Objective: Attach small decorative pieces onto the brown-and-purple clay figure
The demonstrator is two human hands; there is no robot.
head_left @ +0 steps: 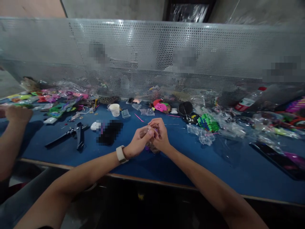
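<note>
My left hand (139, 140) and my right hand (160, 135) meet over the middle of the blue table (166, 165), fingers curled and pressed together around a small purple thing (152, 147) that I cannot make out; most of it is hidden by my fingers. A pale watch (120, 154) sits on my left wrist. A thin pink stick (139, 118) lies just beyond my hands. Small clear bags (125, 113) lie farther back.
A white cup (115, 109), black pliers-like tools (71, 135) and a white mouse-like object (95, 126) lie left of centre. Colourful trinkets in plastic bags crowd the back and right. A phone (278, 159) lies at right. Another person's hand (16, 113) rests far left. A perforated metal screen (152, 57) closes the back.
</note>
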